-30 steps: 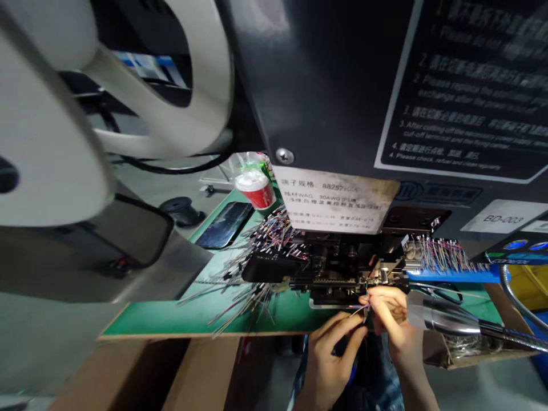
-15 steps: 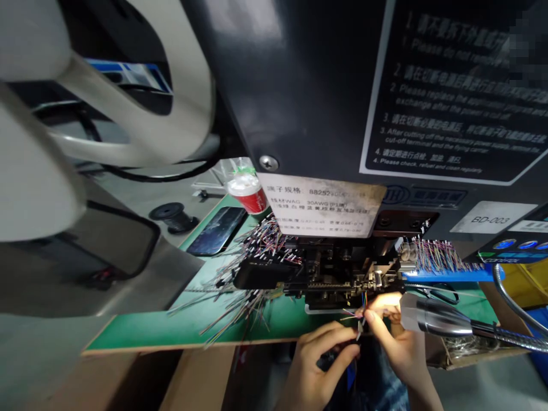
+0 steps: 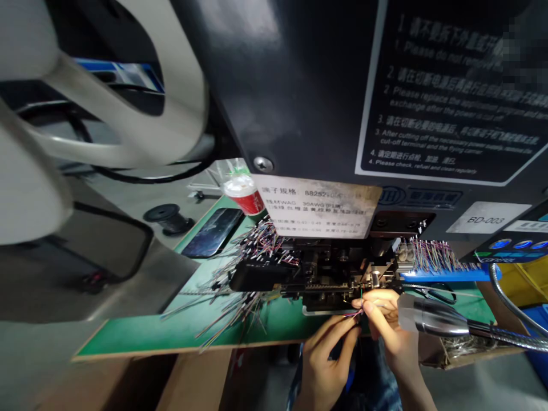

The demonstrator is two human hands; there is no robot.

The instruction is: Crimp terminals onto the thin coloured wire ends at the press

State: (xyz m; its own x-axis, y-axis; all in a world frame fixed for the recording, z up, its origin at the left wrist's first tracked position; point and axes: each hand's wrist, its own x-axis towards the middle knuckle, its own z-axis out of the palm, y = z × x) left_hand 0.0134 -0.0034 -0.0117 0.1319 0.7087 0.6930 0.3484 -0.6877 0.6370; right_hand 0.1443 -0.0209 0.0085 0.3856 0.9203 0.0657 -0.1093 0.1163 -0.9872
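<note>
The person's left hand [image 3: 327,353] curls its thumb and forefinger towards a small bundle of thin coloured wires [image 3: 351,314]; whether those tips press on it is too small to tell. The right hand [image 3: 391,326] pinches the bundle between thumb and forefinger, just in front of the crimping machine [image 3: 295,85]. A lamp head [image 3: 440,317] overlaps the back of the right hand, with an open cardboard box [image 3: 431,349] below it. The machine's dark housing, bearing a stained paper label [image 3: 317,211], blocks the view beyond. On the green tabletop [image 3: 128,337], a heap of cut wires [image 3: 268,235] spreads left of the mechanism, and a blue tray [image 3: 456,276] of wires lies to its right. Farther off are a phone [image 3: 214,231], a red-and-white cup [image 3: 247,200] and a black spool [image 3: 166,218].
</note>
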